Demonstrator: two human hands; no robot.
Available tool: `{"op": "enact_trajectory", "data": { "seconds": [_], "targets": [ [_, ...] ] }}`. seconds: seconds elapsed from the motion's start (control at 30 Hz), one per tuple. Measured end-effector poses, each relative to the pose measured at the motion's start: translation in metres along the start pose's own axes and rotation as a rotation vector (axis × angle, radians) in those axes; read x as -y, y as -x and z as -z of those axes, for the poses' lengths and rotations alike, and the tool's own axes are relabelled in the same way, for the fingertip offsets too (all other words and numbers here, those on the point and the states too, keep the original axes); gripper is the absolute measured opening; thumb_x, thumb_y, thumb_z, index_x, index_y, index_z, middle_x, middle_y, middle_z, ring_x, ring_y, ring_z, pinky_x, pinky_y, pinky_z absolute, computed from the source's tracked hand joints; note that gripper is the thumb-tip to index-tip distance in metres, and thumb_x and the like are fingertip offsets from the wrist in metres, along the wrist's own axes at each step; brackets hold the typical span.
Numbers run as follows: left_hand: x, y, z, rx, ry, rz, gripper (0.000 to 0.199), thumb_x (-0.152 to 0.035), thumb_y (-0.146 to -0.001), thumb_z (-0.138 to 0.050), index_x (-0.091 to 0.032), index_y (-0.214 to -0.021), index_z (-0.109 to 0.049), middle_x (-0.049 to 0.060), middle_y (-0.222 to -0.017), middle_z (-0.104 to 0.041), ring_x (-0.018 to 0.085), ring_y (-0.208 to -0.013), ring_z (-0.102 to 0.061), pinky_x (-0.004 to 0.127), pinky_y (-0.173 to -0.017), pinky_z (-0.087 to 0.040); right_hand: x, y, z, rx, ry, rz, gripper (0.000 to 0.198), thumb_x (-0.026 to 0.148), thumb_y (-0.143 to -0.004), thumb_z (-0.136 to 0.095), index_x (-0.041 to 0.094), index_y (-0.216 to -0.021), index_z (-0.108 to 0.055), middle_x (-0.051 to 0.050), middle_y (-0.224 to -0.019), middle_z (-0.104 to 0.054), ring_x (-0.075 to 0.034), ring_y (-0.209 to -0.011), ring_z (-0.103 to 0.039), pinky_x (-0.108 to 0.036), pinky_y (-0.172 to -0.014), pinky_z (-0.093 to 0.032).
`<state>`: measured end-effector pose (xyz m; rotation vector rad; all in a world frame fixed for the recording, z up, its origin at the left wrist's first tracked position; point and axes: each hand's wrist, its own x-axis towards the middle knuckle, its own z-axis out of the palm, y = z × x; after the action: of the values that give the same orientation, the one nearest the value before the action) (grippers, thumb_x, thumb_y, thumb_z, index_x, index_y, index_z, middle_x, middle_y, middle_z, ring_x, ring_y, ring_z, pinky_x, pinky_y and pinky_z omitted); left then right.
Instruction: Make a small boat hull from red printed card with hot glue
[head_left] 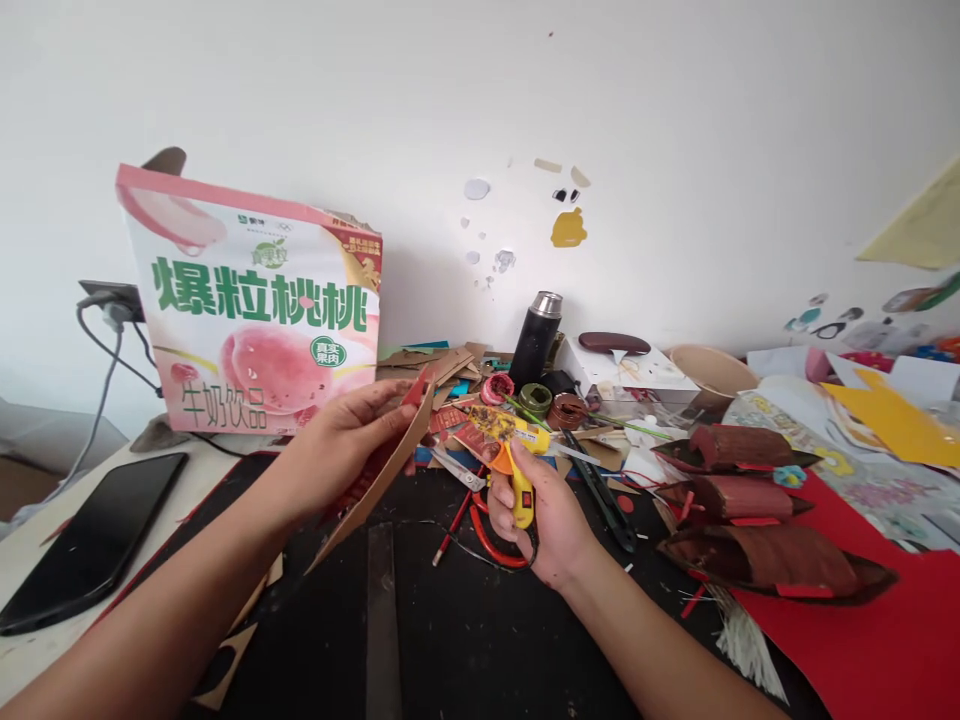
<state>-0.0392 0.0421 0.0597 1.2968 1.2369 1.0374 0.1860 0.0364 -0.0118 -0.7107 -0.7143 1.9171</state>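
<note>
Fingers and thumb of my left hand are closed around a folded piece of cardboard, brown on the side facing right and red on the inner side. My right hand grips a yellow hot glue gun by its handle. The gun points left toward the cardboard, with a gap between them, and its front is smeared with dark stains. Behind the gun lie red printed scraps. Below it, on the black mat, are a red pencil and an orange-red loop handle.
A pink drink carton stands at the back left, near a black phone. A metal ruler lies in front. Further back are a black thermos and tape rolls. Brown model boats sit right, beside red paper.
</note>
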Motion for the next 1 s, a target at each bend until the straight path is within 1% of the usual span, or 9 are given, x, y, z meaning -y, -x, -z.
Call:
{"op": "enact_trajectory", "data": {
  "seconds": [0.1, 0.2, 0.3, 0.37, 0.5, 0.7, 0.77, 0.9, 1.0],
  "targets": [
    [0.005, -0.002, -0.002, 0.106, -0.206, -0.032, 0.058, -0.06, -0.088, -0.069, -0.023, -0.132, -0.072, 0.003, -0.08, -0.078, 0.02, -0.059, -0.067, 0.028, -0.052, -0.052, 0.005, 0.001, 0.0, -0.005, 0.073, 0.049, 0.067, 0.075, -0.077, -0.08, 0.016, -0.055, -0.057, 0.004, -0.046, -0.046, -0.006, -0.035, -0.041, -0.017, -0.032, -0.03],
    [0.013, -0.006, -0.002, 0.132, -0.338, -0.117, 0.053, -0.057, -0.087, -0.07, -0.026, -0.129, -0.076, 0.008, -0.123, -0.08, 0.031, -0.103, -0.074, 0.037, -0.084, -0.06, 0.006, 0.001, -0.002, -0.036, 0.118, 0.08, 0.067, 0.073, -0.076, -0.081, 0.015, -0.053, -0.057, 0.004, -0.046, -0.048, -0.006, -0.033, -0.041, -0.017, -0.031, -0.031],
    [0.027, -0.01, 0.003, 0.161, -0.329, -0.057, 0.056, -0.053, -0.085, -0.074, -0.028, -0.135, -0.074, 0.005, -0.146, -0.07, 0.037, -0.135, -0.06, 0.043, -0.11, -0.049, 0.005, 0.0, -0.003, -0.083, 0.172, 0.122, 0.064, 0.07, -0.075, -0.082, 0.016, -0.053, -0.056, 0.004, -0.046, -0.05, -0.007, -0.031, -0.043, -0.017, -0.03, -0.032],
    [0.037, -0.013, 0.007, 0.181, -0.241, 0.059, 0.06, -0.053, -0.083, -0.077, -0.028, -0.138, -0.071, 0.007, -0.141, -0.072, 0.035, -0.125, -0.067, 0.04, -0.102, -0.054, 0.005, -0.002, -0.001, -0.095, 0.222, 0.149, 0.066, 0.071, -0.077, -0.08, 0.016, -0.052, -0.055, 0.003, -0.044, -0.049, -0.007, -0.031, -0.045, -0.017, -0.03, -0.031],
    [0.048, -0.016, 0.007, 0.217, -0.006, 0.21, 0.056, -0.057, -0.086, -0.075, -0.021, -0.129, -0.069, 0.006, -0.099, -0.08, 0.022, -0.073, -0.073, 0.03, -0.065, -0.056, 0.006, -0.004, 0.003, -0.107, 0.3, 0.171, 0.068, 0.072, -0.082, -0.075, 0.016, -0.05, -0.054, 0.004, -0.042, -0.046, -0.008, -0.032, -0.047, -0.016, -0.032, -0.032],
    [0.048, -0.01, 0.0, 0.154, -0.074, 0.234, 0.073, -0.069, -0.08, -0.074, -0.021, -0.133, -0.061, 0.001, -0.074, -0.075, 0.019, -0.05, -0.063, 0.028, -0.05, -0.049, 0.009, -0.004, 0.006, -0.112, 0.395, 0.203, 0.07, 0.076, -0.082, -0.072, 0.018, -0.051, -0.05, 0.004, -0.042, -0.045, -0.008, -0.032, -0.047, -0.018, -0.033, -0.031],
    [0.05, -0.004, 0.001, 0.089, -0.103, 0.238, 0.075, -0.066, -0.076, -0.079, -0.023, -0.135, -0.062, 0.003, -0.079, -0.079, 0.023, -0.059, -0.068, 0.031, -0.055, -0.053, 0.008, -0.004, 0.006, -0.12, 0.401, 0.2, 0.068, 0.077, -0.082, -0.072, 0.019, -0.053, -0.05, 0.004, -0.042, -0.046, -0.008, -0.032, -0.047, -0.018, -0.033, -0.031],
    [0.058, 0.007, 0.006, 0.022, -0.058, 0.211, 0.073, -0.056, -0.068, -0.089, -0.028, -0.132, -0.068, 0.01, -0.124, -0.079, 0.035, -0.114, -0.072, 0.034, -0.084, -0.059, 0.004, -0.004, 0.006, -0.11, 0.426, 0.157, 0.067, 0.08, -0.08, -0.071, 0.02, -0.057, -0.052, 0.005, -0.043, -0.047, -0.009, -0.033, -0.048, -0.019, -0.033, -0.03],
    [0.067, 0.008, 0.008, 0.077, -0.05, 0.158, 0.063, -0.053, -0.076, -0.086, -0.025, -0.129, -0.069, 0.011, -0.129, -0.077, 0.033, -0.116, -0.071, 0.033, -0.086, -0.059, 0.002, -0.003, 0.008, -0.085, 0.486, 0.131, 0.071, 0.082, -0.082, -0.068, 0.02, -0.051, -0.05, 0.004, -0.041, -0.046, -0.009, -0.033, -0.047, -0.02, -0.035, -0.03]
  ]
}}
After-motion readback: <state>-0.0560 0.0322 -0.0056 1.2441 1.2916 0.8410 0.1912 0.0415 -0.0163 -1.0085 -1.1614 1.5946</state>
